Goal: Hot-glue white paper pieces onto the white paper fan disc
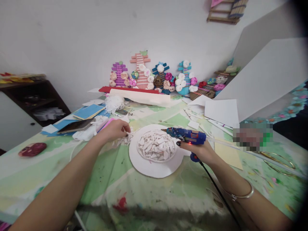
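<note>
My right hand grips a blue glue gun with its nozzle pointing left over a white round disc. A mound of white paper petals covers the disc's middle. My left hand is closed in a pinch on a small white paper piece, just left of the disc, above a little heap of loose white pieces. The gun's black cord trails toward me. A bangle sits on my right wrist.
A green painted cloth covers the table. Blue sheets and a phone lie at the left, a red object nearer the edge. Colourful stick-and-flower crafts line the back wall. White boards lean at right; scissors lie beneath.
</note>
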Tool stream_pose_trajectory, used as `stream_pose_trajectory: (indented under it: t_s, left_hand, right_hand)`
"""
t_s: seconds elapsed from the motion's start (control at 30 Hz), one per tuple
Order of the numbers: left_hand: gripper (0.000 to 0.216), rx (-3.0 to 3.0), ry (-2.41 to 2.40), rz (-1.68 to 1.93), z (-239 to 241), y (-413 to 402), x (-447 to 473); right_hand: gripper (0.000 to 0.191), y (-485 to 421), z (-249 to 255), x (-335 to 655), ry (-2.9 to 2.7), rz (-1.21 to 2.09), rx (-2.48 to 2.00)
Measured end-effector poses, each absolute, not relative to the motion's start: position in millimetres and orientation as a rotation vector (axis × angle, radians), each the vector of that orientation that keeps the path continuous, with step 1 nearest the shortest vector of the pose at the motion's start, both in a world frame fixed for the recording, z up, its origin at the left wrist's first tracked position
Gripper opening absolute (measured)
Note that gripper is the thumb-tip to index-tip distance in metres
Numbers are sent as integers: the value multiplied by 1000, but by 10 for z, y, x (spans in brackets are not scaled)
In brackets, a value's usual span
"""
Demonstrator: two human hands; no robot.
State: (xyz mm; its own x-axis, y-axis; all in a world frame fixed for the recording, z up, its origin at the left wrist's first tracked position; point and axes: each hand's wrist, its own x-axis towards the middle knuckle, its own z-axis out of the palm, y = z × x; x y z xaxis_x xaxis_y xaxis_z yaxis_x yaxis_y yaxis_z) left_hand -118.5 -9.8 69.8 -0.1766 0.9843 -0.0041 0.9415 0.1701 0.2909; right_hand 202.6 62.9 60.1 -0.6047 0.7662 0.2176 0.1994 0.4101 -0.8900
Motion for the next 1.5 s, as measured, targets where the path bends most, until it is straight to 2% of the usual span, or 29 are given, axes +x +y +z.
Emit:
stream_pose_trajectory:
  t_s: [0.27,0.73,1.0,1.3,1.5]
  left_hand:
    - [27,1821,2031,258,748,-165,-1131]
    - [21,1878,2033,179,666,-132,-1211]
    - [20,1920,2141,198,703,-157,-1183]
    - [19,1949,2217,416,731,-140,-1150]
    - [20,1880,2423,360,720,-113,-1179]
  right_hand:
    - [19,627,582,2021,-2040,1179,-807]
    - [26,605,608,2008,-2029,1191,-838]
    - [21,592,624,2003,-2024,1188,-837]
    - [22,587,635,2009,-2039,1196,-851]
    - [23,591,626,2001,-2030,1197,-844]
